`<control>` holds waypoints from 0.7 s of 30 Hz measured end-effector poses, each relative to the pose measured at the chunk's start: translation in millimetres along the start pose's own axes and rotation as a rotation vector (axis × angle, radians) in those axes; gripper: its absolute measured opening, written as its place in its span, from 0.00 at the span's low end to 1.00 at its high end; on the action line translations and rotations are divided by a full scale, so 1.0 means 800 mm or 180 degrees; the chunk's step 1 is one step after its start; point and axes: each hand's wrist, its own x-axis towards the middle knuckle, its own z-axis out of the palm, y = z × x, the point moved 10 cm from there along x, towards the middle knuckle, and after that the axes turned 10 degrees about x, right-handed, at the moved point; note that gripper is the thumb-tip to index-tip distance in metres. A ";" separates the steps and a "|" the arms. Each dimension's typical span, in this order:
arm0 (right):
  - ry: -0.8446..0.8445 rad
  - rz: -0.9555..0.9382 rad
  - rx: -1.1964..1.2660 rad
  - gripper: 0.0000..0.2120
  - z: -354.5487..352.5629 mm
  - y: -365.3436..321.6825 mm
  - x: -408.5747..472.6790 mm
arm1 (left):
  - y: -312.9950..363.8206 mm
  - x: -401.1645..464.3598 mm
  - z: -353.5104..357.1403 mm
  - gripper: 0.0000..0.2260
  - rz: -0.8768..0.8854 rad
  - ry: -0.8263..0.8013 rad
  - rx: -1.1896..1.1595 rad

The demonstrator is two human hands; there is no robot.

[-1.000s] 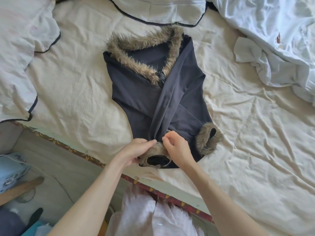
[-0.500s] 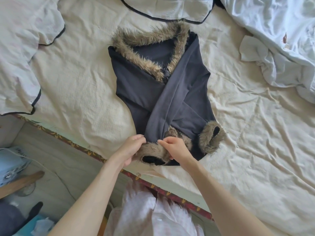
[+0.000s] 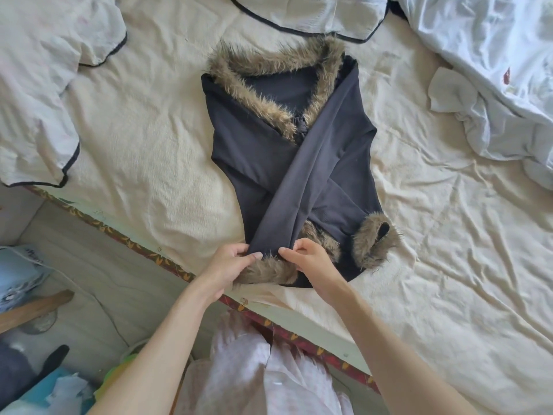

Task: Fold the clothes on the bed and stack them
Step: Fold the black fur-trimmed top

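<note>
at the near edge of the bed (image 3: 143,151), a dark jacket (image 3: 257,163) lies face up, its fur collar (image 3: 263,73) toward the far side and its hem close to the mattress border. both sleeves are crossed over the chest in an x, so the first folds look done. one fur cuff (image 3: 375,241) rests at the near right of the garment; the other fur cuff (image 3: 266,272) sits at the near hem between the hands. the left hand (image 3: 227,265) pinches the sleeve fabric just above that cuff, thumb and fingers closed on the cloth. the right hand (image 3: 311,265) has its fingers curled, fingertips on the same sleeve end, seemingly gripping it. what is left, by my judgement, is to fold the body up in half or thirds and set it on a stack; no stack of folded clothes shows here.

the jacket cloth is smooth, matte and fairly thick, lying flat with soft creases. the trim is long, shaggy, brown-tan pile that will bulk up any fold. the sheet beneath is cream and wrinkled. a white crumpled duvet (image 3: 493,70) lies at the far right, and white pillows with dark piping (image 3: 39,94) at the far left.
</note>
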 end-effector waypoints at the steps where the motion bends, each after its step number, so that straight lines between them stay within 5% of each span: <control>1: -0.0095 0.0086 0.0221 0.08 0.003 0.002 -0.002 | 0.001 0.000 -0.001 0.05 0.0071 0.0031 0.0038; 4: -0.0186 0.0334 0.0249 0.15 0.004 0.011 -0.007 | 0.010 -0.003 0.001 0.07 0.0258 0.0161 0.0182; 9: 0.0255 -0.0100 -0.0428 0.07 -0.020 0.001 -0.015 | 0.015 -0.004 -0.010 0.06 0.0509 0.0842 0.0563; 12: 0.0557 -0.0283 -0.0608 0.10 -0.030 0.006 -0.018 | 0.008 -0.004 -0.009 0.07 0.0543 0.1114 0.0613; 17: 0.0834 -0.0279 -0.0890 0.06 -0.043 0.028 -0.016 | -0.025 0.001 -0.001 0.01 0.0312 0.1203 0.0719; 21: 0.0829 -0.0385 -0.0856 0.09 -0.063 0.040 -0.022 | -0.051 -0.007 -0.005 0.09 0.0120 0.1436 0.0489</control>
